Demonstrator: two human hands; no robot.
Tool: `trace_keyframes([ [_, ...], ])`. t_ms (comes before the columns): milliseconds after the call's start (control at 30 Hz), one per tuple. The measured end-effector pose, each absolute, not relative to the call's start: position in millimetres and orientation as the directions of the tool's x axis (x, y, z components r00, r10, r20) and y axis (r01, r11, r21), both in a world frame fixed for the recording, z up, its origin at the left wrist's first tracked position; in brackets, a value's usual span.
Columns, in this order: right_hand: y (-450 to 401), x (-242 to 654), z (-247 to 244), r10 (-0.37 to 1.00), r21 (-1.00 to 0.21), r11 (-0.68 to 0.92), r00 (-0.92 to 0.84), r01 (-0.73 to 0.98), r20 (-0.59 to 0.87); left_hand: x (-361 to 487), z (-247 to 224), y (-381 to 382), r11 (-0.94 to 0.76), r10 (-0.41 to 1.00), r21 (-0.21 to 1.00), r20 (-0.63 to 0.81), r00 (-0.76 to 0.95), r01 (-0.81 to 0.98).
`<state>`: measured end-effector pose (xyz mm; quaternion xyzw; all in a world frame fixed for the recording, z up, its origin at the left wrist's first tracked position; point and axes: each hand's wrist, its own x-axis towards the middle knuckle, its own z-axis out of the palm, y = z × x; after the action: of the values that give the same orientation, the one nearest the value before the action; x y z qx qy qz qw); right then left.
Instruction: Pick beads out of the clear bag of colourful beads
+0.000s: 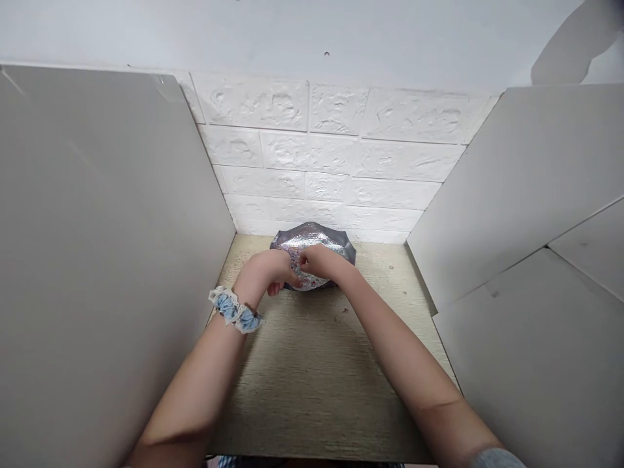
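Note:
A shiny, sequined silver pouch with grey ends lies at the back of the wooden table, near the brick-patterned wall. My left hand is bent over the pouch's left front part, its fingers curled under and partly hidden; the thumb points toward the sequins. Over the middle of the pouch is my right hand, fingers curled in together. Whatever either hand pinches is too small or too hidden to make out. A blue and white lace scrunchie circles my left wrist.
Grey panels stand at the left and right of the wooden table. Behind it rises a white brick-patterned wall. Small marks show on the tabletop right of the pouch.

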<state>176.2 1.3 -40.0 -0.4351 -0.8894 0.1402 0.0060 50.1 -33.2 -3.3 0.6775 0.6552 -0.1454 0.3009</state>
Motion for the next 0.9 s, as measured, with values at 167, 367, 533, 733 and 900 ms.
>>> trace_keyframes([
  [167, -1.9, 183.0, -32.3, 0.793, -0.283, 0.562, -0.604, 0.777, -0.080, 52.5, -7.0, -31.9, 0.029, 0.758, 0.161, -0.647, 0.083, 0.987],
  [367, -4.2, 190.3, -19.8, 0.821, -0.313, 0.528, -0.568, 0.789, -0.047, 50.2, -0.7, -31.2, 0.061, 0.689, 0.211, -0.717, 0.112, 0.976],
  [533, -1.3, 195.0, -20.0, 0.835, -0.317, 0.507, -0.548, 0.801, -0.052, 48.7, 2.4, -32.7, 0.045, 0.683, 0.228, -0.718, 0.137, 0.973],
  [733, 0.1, 195.4, -23.6, 0.820, -0.322, 0.508, -0.563, 0.799, -0.102, 46.0, 4.3, -36.3, 0.057, 0.720, 0.248, -0.681, 0.132, 0.967],
  [900, -1.7, 189.2, -30.2, 0.822, -0.277, 0.487, -0.542, 0.828, -0.175, 51.6, -5.8, -35.9, -0.020, 0.810, 0.230, -0.566, 0.151, 0.973],
])
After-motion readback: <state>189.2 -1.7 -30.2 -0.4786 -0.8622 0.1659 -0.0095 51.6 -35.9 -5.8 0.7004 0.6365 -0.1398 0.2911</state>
